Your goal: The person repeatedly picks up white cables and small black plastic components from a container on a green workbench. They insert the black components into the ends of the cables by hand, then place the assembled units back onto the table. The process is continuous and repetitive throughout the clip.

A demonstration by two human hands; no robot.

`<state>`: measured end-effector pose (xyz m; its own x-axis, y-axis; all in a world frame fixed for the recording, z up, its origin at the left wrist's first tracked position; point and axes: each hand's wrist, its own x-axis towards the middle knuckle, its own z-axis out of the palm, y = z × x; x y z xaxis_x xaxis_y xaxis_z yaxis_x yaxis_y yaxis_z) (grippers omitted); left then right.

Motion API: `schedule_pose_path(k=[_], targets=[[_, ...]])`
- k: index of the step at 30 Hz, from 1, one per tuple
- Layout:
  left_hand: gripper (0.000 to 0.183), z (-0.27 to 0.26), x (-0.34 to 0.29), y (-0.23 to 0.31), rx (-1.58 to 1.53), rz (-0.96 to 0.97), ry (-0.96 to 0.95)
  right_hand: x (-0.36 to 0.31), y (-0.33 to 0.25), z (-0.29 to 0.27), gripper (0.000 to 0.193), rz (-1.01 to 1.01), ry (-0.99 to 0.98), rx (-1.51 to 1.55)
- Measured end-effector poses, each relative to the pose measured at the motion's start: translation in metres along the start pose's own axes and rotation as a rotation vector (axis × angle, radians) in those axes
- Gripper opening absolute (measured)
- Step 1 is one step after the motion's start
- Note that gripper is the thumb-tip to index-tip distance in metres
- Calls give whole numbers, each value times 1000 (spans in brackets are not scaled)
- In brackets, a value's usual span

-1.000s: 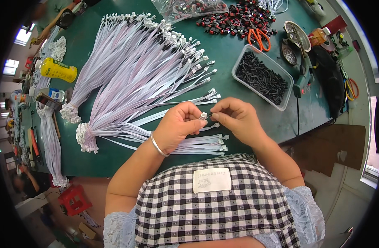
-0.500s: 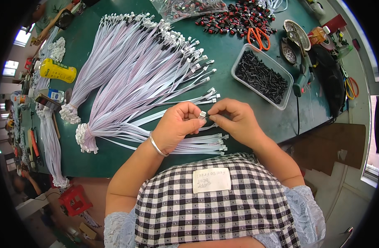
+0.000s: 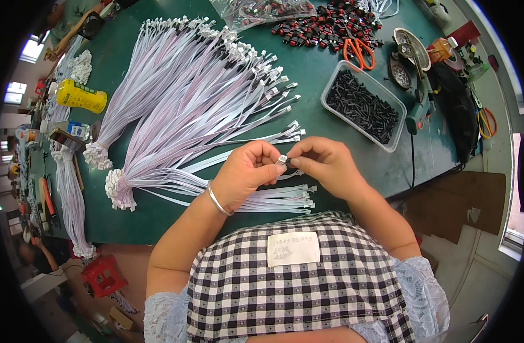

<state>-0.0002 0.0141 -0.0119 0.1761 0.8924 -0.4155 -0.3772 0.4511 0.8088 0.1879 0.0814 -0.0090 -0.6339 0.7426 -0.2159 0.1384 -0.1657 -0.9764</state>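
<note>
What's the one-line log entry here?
left hand pinching cable connector | right hand fingers on it | flat cable bundle on table

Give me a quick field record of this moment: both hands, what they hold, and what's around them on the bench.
left hand: pinching a small white connector at the fingertips
right hand: fingertips meeting the same connector from the other side
finished bunch: flat cables lying just below the hands
cable fans: white-lilac ribbon cables spread across the green table
clear tray: full of small black parts, right of the hands
scissors: orange handles, beside red-black parts
yellow bottle: lying on its side, far left
</note>
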Motion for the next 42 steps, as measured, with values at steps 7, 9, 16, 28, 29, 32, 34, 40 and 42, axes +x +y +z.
schedule_pose_path(k=[7,9,16,28,29,32,34,40,42], targets=[[24,4,-12,1,439,101,14,1,4,-5,10,81,-56,-33],[29,6,-20,4,669,150,18,1,1,-4,8,98,-80,-34],[35,11,-34,5,721,223,147,3,-9,-9,5,77,-183,-25],[37,7,-29,1,626,320,129,3,-2,-2,7,96,-208,111],[37,7,-29,1,608,333,144,3,-3,0,7,79,-193,75],[35,5,-28,-2,590,380,203,4,-9,4,7,29,-165,-16],[34,5,-27,-1,605,389,223,3,-12,5,8,5,-156,-55],[26,16,-15,17,821,524,286,12,-15,-3,14,-46,-91,-184],[20,14,1,20,960,690,338,17,-23,-12,21,-436,83,-564]])
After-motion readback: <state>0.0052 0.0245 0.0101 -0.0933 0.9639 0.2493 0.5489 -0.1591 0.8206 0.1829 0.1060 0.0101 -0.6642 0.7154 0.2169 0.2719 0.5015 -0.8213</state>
